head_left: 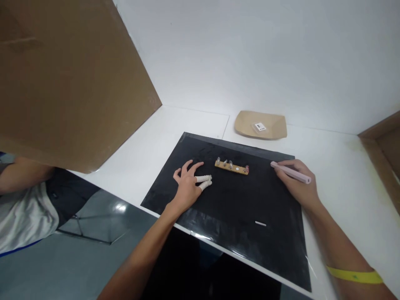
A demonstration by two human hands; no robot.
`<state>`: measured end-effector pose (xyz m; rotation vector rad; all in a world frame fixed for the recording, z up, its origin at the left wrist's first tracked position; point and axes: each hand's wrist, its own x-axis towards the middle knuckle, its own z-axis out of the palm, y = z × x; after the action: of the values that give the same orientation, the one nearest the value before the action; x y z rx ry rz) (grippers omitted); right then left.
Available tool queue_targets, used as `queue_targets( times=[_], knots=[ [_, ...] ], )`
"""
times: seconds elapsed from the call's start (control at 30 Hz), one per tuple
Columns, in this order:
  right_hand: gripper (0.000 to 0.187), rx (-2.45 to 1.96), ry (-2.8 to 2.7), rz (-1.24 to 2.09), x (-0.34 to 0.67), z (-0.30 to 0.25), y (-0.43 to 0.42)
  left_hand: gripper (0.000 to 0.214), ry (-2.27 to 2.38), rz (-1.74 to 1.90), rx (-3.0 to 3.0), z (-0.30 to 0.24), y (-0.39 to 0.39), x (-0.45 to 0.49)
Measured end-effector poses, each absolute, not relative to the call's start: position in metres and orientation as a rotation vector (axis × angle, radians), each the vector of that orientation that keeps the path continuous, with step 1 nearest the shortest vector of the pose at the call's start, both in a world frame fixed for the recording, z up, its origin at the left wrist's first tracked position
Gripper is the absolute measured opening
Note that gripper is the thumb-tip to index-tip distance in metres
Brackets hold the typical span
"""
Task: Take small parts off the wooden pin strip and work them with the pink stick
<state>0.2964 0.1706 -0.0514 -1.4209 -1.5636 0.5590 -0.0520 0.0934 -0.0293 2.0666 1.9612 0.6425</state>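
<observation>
On the black mat [231, 237], my left hand [189, 183] has its thumb and index finger, both in white finger covers, pinched together at the tips. Its other fingers fan out; anything in the pinch is too small to make out. Just right of those fingertips lies a narrow yellowish-brown board [231, 167] bearing several small clear parts and a reddish one at its right end. My right hand [298, 181], at the mat's right side, is closed around a pale pink pen-shaped tool [292, 172]. A short thin silver rod [260, 223] lies on the mat nearer to me.
A brown paper tray [276, 127] behind the mat holds a small clear case with a white label [259, 127]. A large brown cardboard panel [78, 79] stands on the left, with another person's arm [25, 175] below it. A white wall [265, 54] closes off the back.
</observation>
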Motion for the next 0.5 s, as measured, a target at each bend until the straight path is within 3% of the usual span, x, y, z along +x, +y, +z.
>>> queue_targets(
  times=[0.5],
  knots=[
    [0.038, -1.467, -1.319, 0.628, 0.292, -0.052, 0.172, 0.013, 1.911, 0.880, 2.107, -0.044, 0.092, -0.053]
  ],
)
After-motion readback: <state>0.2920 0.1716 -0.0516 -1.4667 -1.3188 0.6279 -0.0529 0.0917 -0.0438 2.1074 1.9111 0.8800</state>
